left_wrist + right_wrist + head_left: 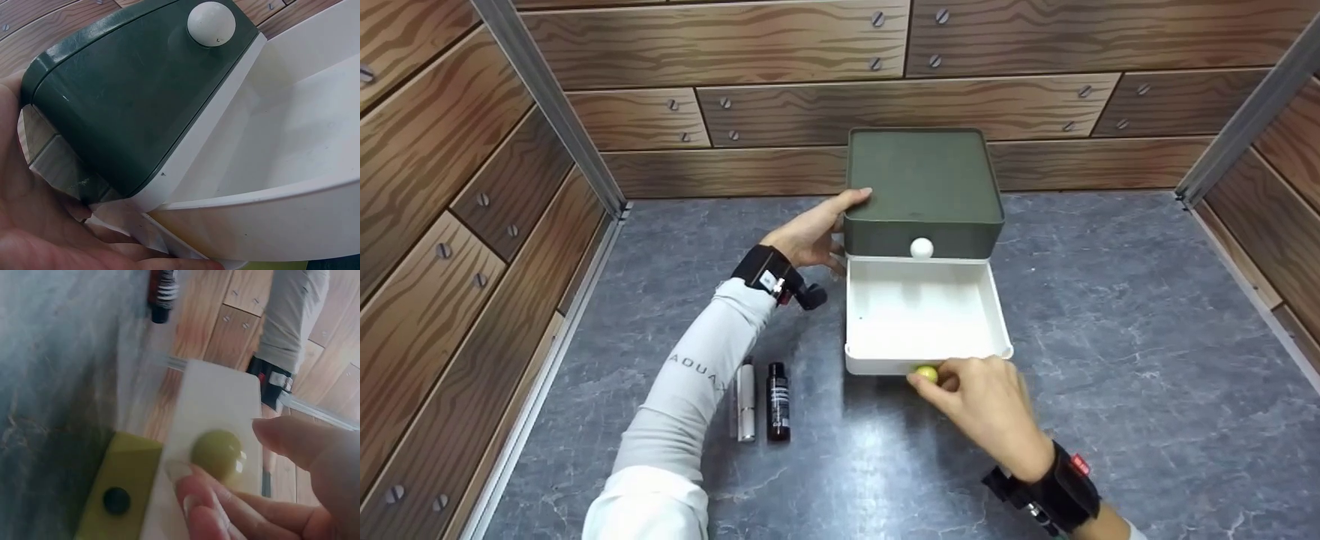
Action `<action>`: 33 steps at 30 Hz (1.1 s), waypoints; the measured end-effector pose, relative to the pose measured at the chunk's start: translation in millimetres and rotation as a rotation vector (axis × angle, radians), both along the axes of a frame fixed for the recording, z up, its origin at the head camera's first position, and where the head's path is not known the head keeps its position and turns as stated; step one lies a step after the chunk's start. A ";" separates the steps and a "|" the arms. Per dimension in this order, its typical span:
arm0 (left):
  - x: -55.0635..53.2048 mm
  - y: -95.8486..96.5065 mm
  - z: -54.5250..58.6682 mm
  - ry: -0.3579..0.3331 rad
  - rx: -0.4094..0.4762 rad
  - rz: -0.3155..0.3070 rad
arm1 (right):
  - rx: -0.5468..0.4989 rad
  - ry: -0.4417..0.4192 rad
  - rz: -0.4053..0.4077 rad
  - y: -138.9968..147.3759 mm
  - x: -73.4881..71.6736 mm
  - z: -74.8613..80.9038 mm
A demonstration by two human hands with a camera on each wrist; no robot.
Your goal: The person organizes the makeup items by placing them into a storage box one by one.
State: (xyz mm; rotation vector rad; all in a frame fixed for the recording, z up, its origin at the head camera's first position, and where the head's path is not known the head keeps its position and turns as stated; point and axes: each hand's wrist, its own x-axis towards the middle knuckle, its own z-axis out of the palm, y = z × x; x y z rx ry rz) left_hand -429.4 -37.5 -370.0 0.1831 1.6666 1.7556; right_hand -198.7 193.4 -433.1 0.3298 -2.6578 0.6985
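Note:
A small drawer chest with a dark green upper section (922,176) has a white drawer (919,319) pulled out at its front, bare inside. My left hand (810,232) rests on the chest's left side, thumb over the top edge and fingers stretched along the wall. At the drawer front, my right hand (986,401) holds the yellow-green knob (218,454) between thumb and fingers; in the right wrist view the thumb tip appears slightly off it. A white knob (211,23) sits on the dark green front. Below the white drawer shows an olive drawer front (132,461) with a dark knob (116,500).
Left of the chest, a silver tube (746,403) and a black bottle (778,403) lie side by side on the grey marbled surface (1110,300), near my left forearm. Wood-patterned panels (802,112) stand behind and on both sides.

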 end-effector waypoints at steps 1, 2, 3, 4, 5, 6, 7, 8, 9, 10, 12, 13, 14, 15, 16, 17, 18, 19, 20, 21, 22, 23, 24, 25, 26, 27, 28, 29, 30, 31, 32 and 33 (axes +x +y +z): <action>0.1 0.9 0.4 -0.004 0.000 -0.002 | 0.011 -0.004 -0.006 -0.8 0.6 -1.6; 0.3 1.8 0.7 -0.009 0.000 -0.001 | 0.032 0.003 -0.014 -1.5 0.9 -3.7; 0.5 2.5 0.9 -0.014 0.001 0.001 | 0.054 0.016 -0.020 -2.2 0.8 -5.9; 0.6 3.3 1.2 -0.018 0.001 0.003 | 0.077 0.029 -0.027 -3.0 0.7 -8.0; 0.7 4.0 1.5 -0.022 0.001 0.004 | 0.101 0.041 -0.032 -3.6 0.7 -10.2; 1.0 4.7 2.2 -0.024 -0.002 0.006 | 0.125 0.058 -0.038 -4.1 0.7 -12.0; 0.7 5.4 2.5 -0.025 -0.006 0.005 | 0.146 0.072 -0.045 -4.5 0.7 -13.5; 0.5 6.0 3.0 -0.025 -0.009 0.006 | 0.164 0.088 -0.049 -5.0 0.6 -14.8; 0.4 6.7 3.6 -0.026 -0.013 0.005 | 0.172 0.100 -0.051 -5.5 0.5 -16.0; 0.5 7.2 4.3 -0.028 -0.016 0.007 | 0.177 0.111 -0.054 -5.9 0.7 -16.8; 0.5 7.4 5.7 -0.032 -0.027 0.011 | 0.183 0.139 -0.053 -7.4 1.4 -17.9; 0.2 7.1 6.1 -0.036 -0.031 0.016 | 0.183 0.146 -0.047 -8.6 1.8 -18.6; 0.5 6.7 6.9 -0.037 -0.034 0.023 | 0.185 0.153 -0.038 -10.1 2.4 -19.2; 0.8 6.2 7.5 -0.039 -0.038 0.027 | 0.185 0.155 -0.029 -11.6 3.1 -19.8; 1.0 5.6 8.0 -0.039 -0.043 0.029 | 0.185 0.157 -0.021 -13.1 4.1 -20.1; 1.0 5.0 8.4 -0.038 -0.050 0.031 | 0.185 0.159 -0.015 -14.5 5.0 -20.5; 1.1 4.6 8.8 -0.036 -0.053 0.034 | 0.184 0.163 -0.012 -15.7 5.7 -21.0; 1.4 4.4 8.9 -0.035 -0.055 0.038 | 0.182 0.165 -0.011 -16.7 6.4 -21.3; 2.1 4.1 9.1 -0.031 -0.056 0.044 | 0.184 0.170 -0.013 -17.4 6.9 -21.9; 2.7 3.8 9.1 -0.028 -0.055 0.050 | 0.184 0.175 -0.014 -17.7 7.1 -22.5; 3.6 3.3 8.9 -0.020 -0.053 0.057 | 0.187 0.181 -0.016 -17.9 7.4 -22.9; 4.7 2.8 8.6 -0.012 -0.049 0.064 | 0.191 0.188 -0.016 -17.9 7.6 -23.5; 6.2 2.1 8.4 -0.001 -0.044 0.069 | 0.194 0.193 -0.015 -17.8 7.9 -24.0; 8.3 1.0 8.1 0.011 -0.039 0.074 | 0.197 0.197 -0.013 -17.6 8.3 -24.3; 10.3 -0.3 7.6 0.025 -0.035 0.074 | 0.200 0.201 -0.011 -17.2 8.7 -24.7; 12.9 -1.9 7.2 0.039 -0.033 0.072 | 0.201 0.203 -0.009 -16.9 9.4 -24.7; 15.7 -3.9 6.8 0.053 -0.031 0.068 | 0.202 0.205 -0.007 -16.5 10.1 -24.6; 18.9 -6.3 6.4 0.062 -0.028 0.067 | 0.202 0.206 -0.006 -16.2 10.9 -24.7; 22.4 -8.9 5.9 0.069 -0.026 0.066 | 0.202 0.204 -0.006 -16.1 11.7 -24.7; 26.0 -11.8 5.5 0.074 -0.021 0.064 | 0.202 0.202 -0.005 -16.1 12.5 -24.7; 29.9 -15.0 4.9 0.081 -0.019 0.063 | 0.203 0.199 -0.004 -16.2 13.3 -24.7; 34.1 -18.7 4.3 0.087 -0.017 0.065 | 0.203 0.195 -0.004 -16.3 14.0 -24.7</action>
